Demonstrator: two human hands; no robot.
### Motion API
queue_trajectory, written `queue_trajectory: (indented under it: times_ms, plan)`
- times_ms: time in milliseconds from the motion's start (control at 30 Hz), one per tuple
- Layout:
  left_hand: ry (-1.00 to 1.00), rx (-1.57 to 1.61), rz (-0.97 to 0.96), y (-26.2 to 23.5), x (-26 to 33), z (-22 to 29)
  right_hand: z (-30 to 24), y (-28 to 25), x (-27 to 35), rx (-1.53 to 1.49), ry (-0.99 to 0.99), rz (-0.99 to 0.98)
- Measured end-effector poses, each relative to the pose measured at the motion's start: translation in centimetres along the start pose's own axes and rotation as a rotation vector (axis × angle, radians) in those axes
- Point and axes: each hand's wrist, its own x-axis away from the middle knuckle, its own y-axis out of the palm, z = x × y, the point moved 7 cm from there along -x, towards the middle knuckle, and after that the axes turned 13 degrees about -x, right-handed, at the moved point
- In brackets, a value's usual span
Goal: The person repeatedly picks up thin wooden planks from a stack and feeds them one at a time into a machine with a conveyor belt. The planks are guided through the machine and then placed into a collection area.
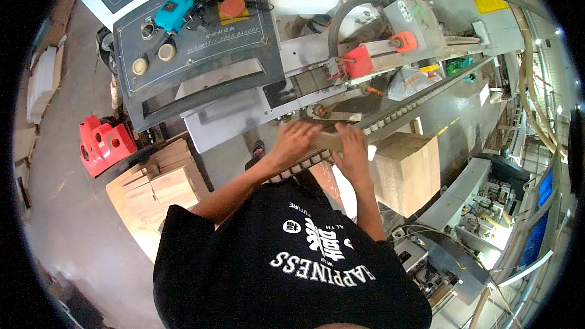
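Observation:
A small pale wooden board (328, 141) lies between my two hands at the edge banding machine's roller rail. My left hand (295, 144) has its fingers closed on the board's left end. At the opposite end, my right hand (352, 153) grips it with thumb and fingers. My fingers partly cover the board. Just beyond it are an orange-centred round fitting (316, 111) and a flat metal bar (345, 116) on the machine. The white roller rail (390, 119) runs diagonally under and past my hands, up to the right.
A control panel (195, 49) with a red stop button (233, 7) stands at the far left. Cut boards are stacked on a wooden pallet (159, 184) at left. To my right is a block of stacked panels (407, 173). A red plastic part (105, 144) sits beyond the pallet.

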Motion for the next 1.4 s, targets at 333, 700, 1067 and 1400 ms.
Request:
queue_trajectory:
  times_ms: [333, 700, 1067, 1400]
  plan:
    - [-0.463, -0.231, 0.180, -3.5, 4.2, -14.4, 0.4, 4.9, -3.9, -0.479, -0.056, 0.092]
    - [-0.635, -0.479, 0.273, -2.6, 2.8, -16.7, -2.2, 19.1, -15.4, -1.616, 0.242, -0.085]
    - [-0.632, -0.643, 0.200, -4.4, 5.6, -19.3, -2.5, 18.7, -16.2, -1.738, 0.201, 0.045]
    - [-0.598, -0.594, 0.084, 0.1, -1.5, -15.9, 3.8, 16.2, -17.8, -1.707, 0.185, 0.443]
